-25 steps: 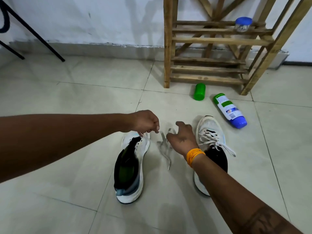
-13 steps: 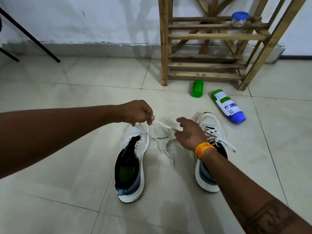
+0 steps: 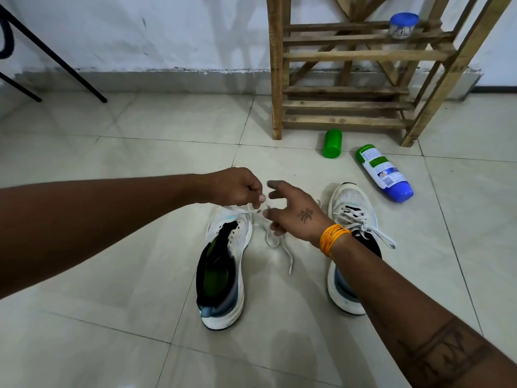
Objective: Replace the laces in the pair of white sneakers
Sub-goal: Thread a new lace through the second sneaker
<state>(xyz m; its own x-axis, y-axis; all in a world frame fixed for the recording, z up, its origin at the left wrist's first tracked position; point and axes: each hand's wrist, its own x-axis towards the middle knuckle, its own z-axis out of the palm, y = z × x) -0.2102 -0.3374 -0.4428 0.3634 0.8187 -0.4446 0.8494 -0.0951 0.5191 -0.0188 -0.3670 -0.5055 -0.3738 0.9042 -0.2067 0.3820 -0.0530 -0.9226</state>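
Half a second ago the lace [image 3: 275,242] ran taut between the two hands; now the hands have closed together above the gap between the shoes, and the lace hangs slack below them. The left hand [image 3: 237,187] is curled into a loose fist, its thumb and forefinger pinching the lace near the toe of the left shoe [image 3: 223,270]. The right hand [image 3: 293,212] has spread open, fingers [image 3: 275,184] apart and slightly bent; whether its lower fingers still hold the lace cannot be told, since they are blurred. From the hands the lace drops in a loop to the tiled floor [image 3: 112,275], its tip lying nearer, between the shoes. The left shoe has no lace in its eyelets. The right shoe [image 3: 349,219], partly behind the right forearm, is laced. Farther right lie a green bottle [image 3: 332,143] and a blue-capped bottle [image 3: 384,173], before a wooden rack [image 3: 363,79].
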